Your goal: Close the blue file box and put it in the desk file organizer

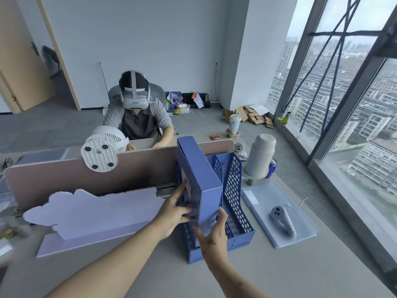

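Left hand (171,214) is on the left face of the blue file box (199,181) — fingers (182,188) spread flat along that side, thumb wrapped toward the near edge. Right hand (213,235) is on the box's near lower end, fingers (222,216) curled up against the right side, thumb on the front. Both hands clamped on the box, one per side.

Box is shut, standing upright on its narrow edge, lid face to the left w/ a pale label patch. It sits in the left slot of the blue desk file organizer (234,190), top end tilted slightly away toward the divider panel (64,173). Can't tell if its bottom edge is fully seated — hands cover it.

Organizer is on the bench (150,274), mesh walls. The right slots hold nothing visible.

Rest of the bench: lavender cloud-shaped board (92,211) left of the organizer, grey mat (277,203) to the right w/ a white controller (281,220) on it. Beige flask (261,155) and blue can (271,168) stand behind the mat. White fan (101,150) hangs over the divider. Another person w/ a headset (134,93) sits across.
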`<act>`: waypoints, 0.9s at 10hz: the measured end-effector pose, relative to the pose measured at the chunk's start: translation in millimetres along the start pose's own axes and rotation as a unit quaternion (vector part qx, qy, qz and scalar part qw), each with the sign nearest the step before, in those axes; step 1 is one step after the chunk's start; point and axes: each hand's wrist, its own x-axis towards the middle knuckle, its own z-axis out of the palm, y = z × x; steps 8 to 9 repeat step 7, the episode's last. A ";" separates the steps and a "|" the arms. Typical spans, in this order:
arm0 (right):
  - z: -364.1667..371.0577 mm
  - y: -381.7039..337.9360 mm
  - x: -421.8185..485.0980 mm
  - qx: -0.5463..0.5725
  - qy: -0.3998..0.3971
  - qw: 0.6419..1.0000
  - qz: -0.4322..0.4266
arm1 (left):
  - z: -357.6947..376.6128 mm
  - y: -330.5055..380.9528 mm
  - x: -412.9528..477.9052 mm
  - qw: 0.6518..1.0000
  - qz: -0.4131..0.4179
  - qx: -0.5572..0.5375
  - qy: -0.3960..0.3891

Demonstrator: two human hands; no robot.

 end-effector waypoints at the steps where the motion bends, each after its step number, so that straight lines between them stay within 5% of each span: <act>1: 6.8 17.9 -0.8 0.002 -0.025 1.000 0.008 | -2.2 -13.5 -4.9 0.999 -0.024 0.026 0.009; 5: 5.6 36.4 -4.0 -0.003 -0.085 0.996 -0.018 | -3.9 -17.5 -37.2 0.979 -0.032 0.197 0.034; 7: -51.7 2.0 3.4 0.076 -0.109 0.986 -0.100 | -25.4 -6.9 -74.0 0.913 0.007 0.405 0.038; 9: -51.7 2.0 3.4 0.076 -0.109 0.986 -0.100 | -25.4 -6.9 -74.0 0.913 0.007 0.405 0.038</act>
